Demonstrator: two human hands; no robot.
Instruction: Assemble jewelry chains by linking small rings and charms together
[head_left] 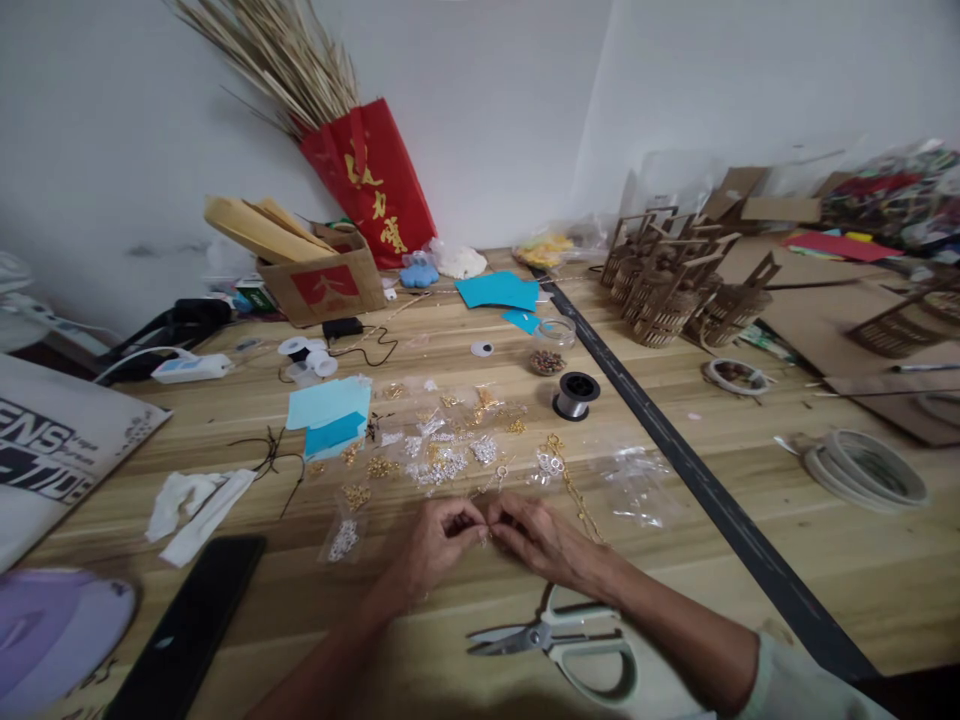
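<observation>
My left hand [442, 540] and my right hand [529, 535] meet fingertip to fingertip above the table. Both are closed in a pinch on something tiny and pale that I cannot make out. Just beyond the fingertips lies a thin chain with a small ring [501, 475]. A gold chain [574, 485] runs beside my right hand. Small bags of silver findings [442, 465] and gold findings [382, 467] spread out past my hands. Nearer my body, scissors with pale green handles [555, 640] lie partly under my right forearm.
A spool of wire [576, 396] and a jar of beads [547, 362] stand farther back. Clear plastic bags [634, 485] lie to the right, near a black strip [675, 480]. At left are a phone [187, 630] and blue sheets [330, 405]. Small woven baskets [660, 290] stand back right.
</observation>
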